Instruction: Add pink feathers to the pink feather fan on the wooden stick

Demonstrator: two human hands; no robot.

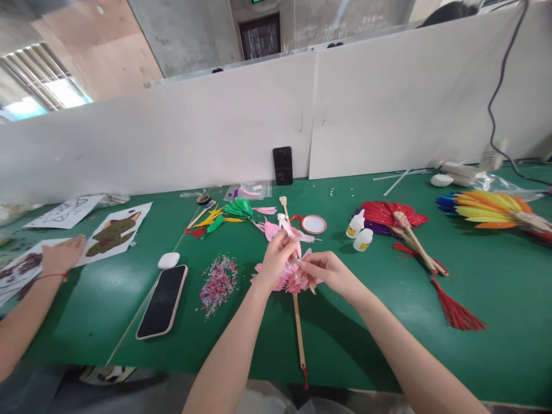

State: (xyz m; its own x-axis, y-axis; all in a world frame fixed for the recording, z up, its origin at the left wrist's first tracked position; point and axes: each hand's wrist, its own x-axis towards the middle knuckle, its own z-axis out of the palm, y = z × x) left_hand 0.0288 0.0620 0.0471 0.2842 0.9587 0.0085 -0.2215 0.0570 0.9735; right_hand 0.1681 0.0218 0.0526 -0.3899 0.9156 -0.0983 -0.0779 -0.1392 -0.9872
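Above a pink fan [285,282], my left hand [278,256] is closed in a pinch on a pink petal [297,234]. My right hand [330,275] meets it from the other side, thumb and forefinger pinched at the petal's lower end. The fan lies on the green table with its wooden handle [298,330] toward me, a short red cord [305,376] at the tip. My hands hide part of the fan's middle. Just beyond them are more pink petals [269,230] and a round white disc with a red rim [314,224].
Left of the fan lie loose sequins [219,284], a phone [163,302] and a white case [168,260]. Two glue bottles [363,240] and a red fan [390,215] are to the right. At far left, another person's hand [62,253] rests on a picture sheet. A white partition [194,132] stands behind.
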